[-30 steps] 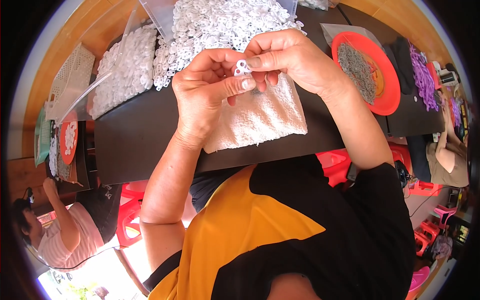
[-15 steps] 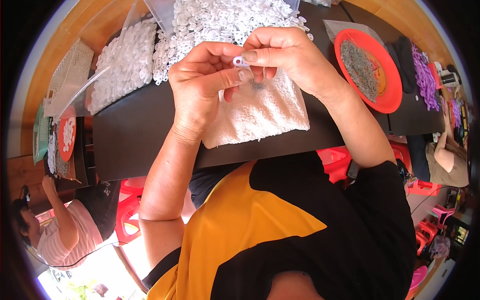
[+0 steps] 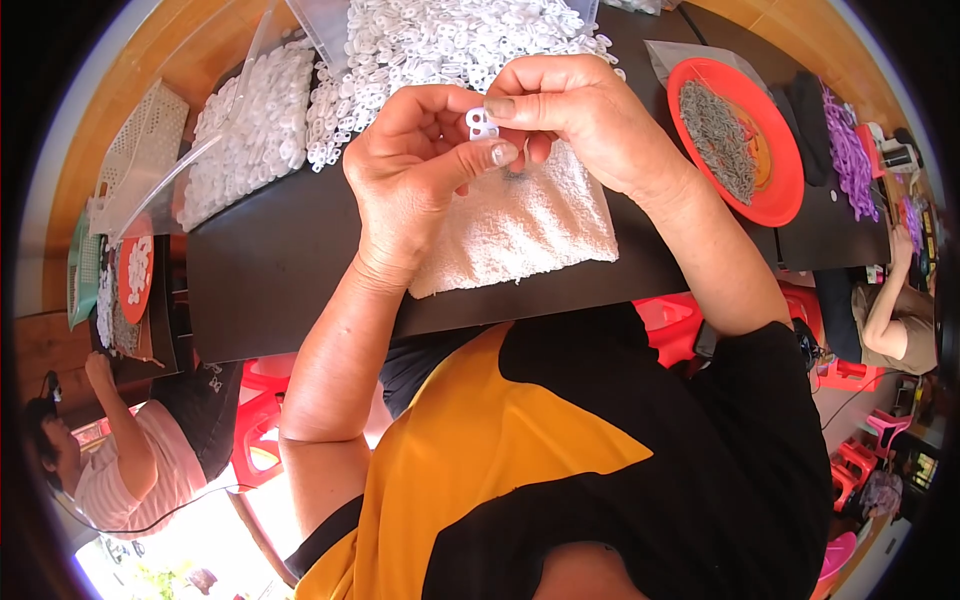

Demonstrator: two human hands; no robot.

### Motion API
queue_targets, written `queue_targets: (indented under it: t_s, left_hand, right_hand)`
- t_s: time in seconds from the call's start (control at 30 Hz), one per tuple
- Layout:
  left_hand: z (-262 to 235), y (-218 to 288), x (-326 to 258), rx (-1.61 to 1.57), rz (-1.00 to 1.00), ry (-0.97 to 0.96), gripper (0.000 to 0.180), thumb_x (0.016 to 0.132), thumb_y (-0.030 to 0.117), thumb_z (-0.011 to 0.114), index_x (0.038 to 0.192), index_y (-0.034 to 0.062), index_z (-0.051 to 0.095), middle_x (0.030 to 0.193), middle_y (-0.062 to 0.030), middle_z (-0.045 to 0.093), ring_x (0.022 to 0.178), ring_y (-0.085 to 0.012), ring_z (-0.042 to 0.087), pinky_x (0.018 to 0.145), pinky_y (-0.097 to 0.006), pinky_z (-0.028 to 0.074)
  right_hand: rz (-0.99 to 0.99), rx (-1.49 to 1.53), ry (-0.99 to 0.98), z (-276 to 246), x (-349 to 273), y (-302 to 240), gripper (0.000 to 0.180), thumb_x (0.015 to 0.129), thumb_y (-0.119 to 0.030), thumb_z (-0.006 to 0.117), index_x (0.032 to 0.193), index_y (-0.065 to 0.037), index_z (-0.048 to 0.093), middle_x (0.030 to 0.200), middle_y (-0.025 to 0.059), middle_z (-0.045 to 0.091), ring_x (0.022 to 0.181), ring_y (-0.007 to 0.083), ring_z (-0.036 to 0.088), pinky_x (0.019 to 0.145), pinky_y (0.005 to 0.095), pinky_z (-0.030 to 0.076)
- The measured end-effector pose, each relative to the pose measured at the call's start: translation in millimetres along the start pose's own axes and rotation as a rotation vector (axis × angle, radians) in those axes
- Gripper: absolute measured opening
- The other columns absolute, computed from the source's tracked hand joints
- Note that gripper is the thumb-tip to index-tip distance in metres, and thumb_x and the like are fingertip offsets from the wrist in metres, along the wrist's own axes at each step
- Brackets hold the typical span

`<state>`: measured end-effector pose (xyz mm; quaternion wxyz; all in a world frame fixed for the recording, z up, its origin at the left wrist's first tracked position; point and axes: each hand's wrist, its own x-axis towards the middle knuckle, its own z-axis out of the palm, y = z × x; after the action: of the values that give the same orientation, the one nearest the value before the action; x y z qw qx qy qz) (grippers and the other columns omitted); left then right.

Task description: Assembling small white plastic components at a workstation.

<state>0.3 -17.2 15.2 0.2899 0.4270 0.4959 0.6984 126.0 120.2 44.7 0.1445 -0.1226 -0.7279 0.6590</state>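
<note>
My left hand (image 3: 412, 165) and my right hand (image 3: 590, 115) meet above a cream towel (image 3: 540, 225). Between them they pinch a small white plastic piece with round holes (image 3: 482, 122). The left thumb presses it from below, while the right thumb and forefinger close on its right side. Something thin and pale hangs beneath the right fingers, too small to name. Just beyond my hands lies a heap of similar white plastic pieces (image 3: 430, 50).
A bag of white pieces (image 3: 255, 130) sits left of the heap on the dark table (image 3: 270, 270). To the right, a red plate (image 3: 785, 190) holds small grey parts (image 3: 718, 140), with purple strips (image 3: 850, 165) farther off. Co-workers sit at left (image 3: 150, 460) and right (image 3: 890, 320).
The white piece has turned and more of it now shows, with its holes visible. My left hand has shifted slightly right; the right hand has barely moved.
</note>
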Motion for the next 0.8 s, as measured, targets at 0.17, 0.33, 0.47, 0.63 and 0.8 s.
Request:
queue_targets:
  t_s: [0.17,0.33,0.47,0.63,0.8]
  left_hand:
    - [0.1,2.7,0.4,-0.003,-0.014,-0.013,0.030,0.078,-0.005,0.075,0.105,-0.0011,0.061,0.087,-0.0067,0.069,0.079,-0.0124,0.070,0.052,-0.017,0.043]
    - [-0.6,3.6,-0.5,0.009,-0.037,-0.004,0.031,0.078,-0.003,0.076,0.105,-0.0009,0.062,0.086,-0.0059,0.069,0.078,-0.0100,0.068,0.052,-0.017,0.043]
    - [2.2,4.7,-1.5,0.050,-0.015,0.031,0.031,0.078,0.000,0.078,0.105,-0.0035,0.062,0.084,-0.0074,0.067,0.068,-0.0073,0.059,0.051,-0.019,0.044]
    - [4.1,4.5,-5.1,0.001,0.067,0.020,0.033,0.078,0.003,0.079,0.105,-0.0025,0.063,0.083,-0.0062,0.068,0.067,-0.0063,0.058,0.052,-0.018,0.043]
    - [4.4,6.2,-6.9,0.064,0.106,0.019,0.034,0.077,0.007,0.081,0.105,-0.0022,0.063,0.083,-0.0053,0.068,0.067,-0.0058,0.058,0.053,-0.018,0.043]
  right_hand:
    - [-0.012,0.008,-0.010,-2.8,0.4,1.1,0.022,0.091,-0.024,0.061,0.087,-0.003,0.068,0.071,0.0010,0.063,0.063,0.0089,0.062,0.058,0.0210,0.045]
    - [-0.012,0.008,-0.020,-2.2,0.1,0.0,0.023,0.092,-0.024,0.061,0.088,-0.002,0.068,0.071,0.0011,0.063,0.062,0.0090,0.061,0.057,0.0206,0.044]
    - [-0.013,0.014,-0.028,-2.6,-0.5,-1.0,0.025,0.092,-0.025,0.061,0.089,-0.001,0.068,0.071,0.0015,0.063,0.062,0.0092,0.061,0.056,0.0206,0.044]
    - [0.009,0.042,-0.045,-0.9,-1.5,-4.2,0.025,0.093,-0.025,0.061,0.089,-0.001,0.068,0.069,0.0020,0.062,0.062,0.0095,0.061,0.056,0.0209,0.044]
    - [0.067,0.096,-0.087,-1.4,-3.1,-7.5,0.024,0.092,-0.024,0.062,0.085,-0.001,0.068,0.065,0.0024,0.060,0.059,0.0108,0.061,0.054,0.0210,0.043]
